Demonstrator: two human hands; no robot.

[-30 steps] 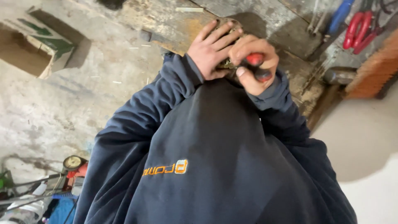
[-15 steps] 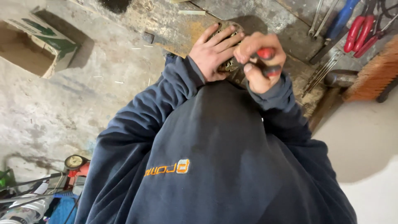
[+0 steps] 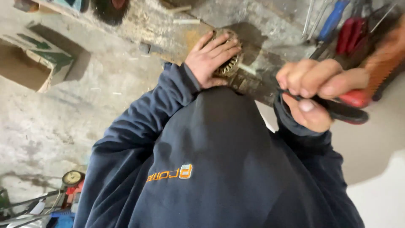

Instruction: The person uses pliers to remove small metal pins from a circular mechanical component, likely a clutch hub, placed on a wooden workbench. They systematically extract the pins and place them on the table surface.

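Grey, rough concrete floor [image 3: 63,118] down below, seen from up high. Pressed the left hand [image 3: 213,59] flat, fingers spread wide, on top of the round metal part [image 3: 231,64] with little teeth round its rim. Gripped the red and black pliers [image 3: 352,105] tight in the right hand [image 3: 312,90], lifted off to the side, well apart from the part. Could not tell if the plier tips were open or shut, hidden behind the fingers. Rested the part on the old wooden plank [image 3: 168,36], close to its near edge.

Best, probably, to push down hard with the palm so the part could not roll or spin. Safer too, most likely, to hold the fingers away from any spot where the pliers might bite. Wise to mind that near edge, so the part did not slip off the plank.

Had little room near the chest, with the dark blue jumper [image 3: 219,169] filling the middle. Had more room over the pale floor on the right. Needed care at the far right, with the blue-handled tool [image 3: 333,19] and the red-handled tools [image 3: 352,36] lying near the right hand. Saw a small white stick [image 3: 185,21] on the plank past the left hand. Saw the cardboard box [image 3: 33,63] far off to the left, out of the way.
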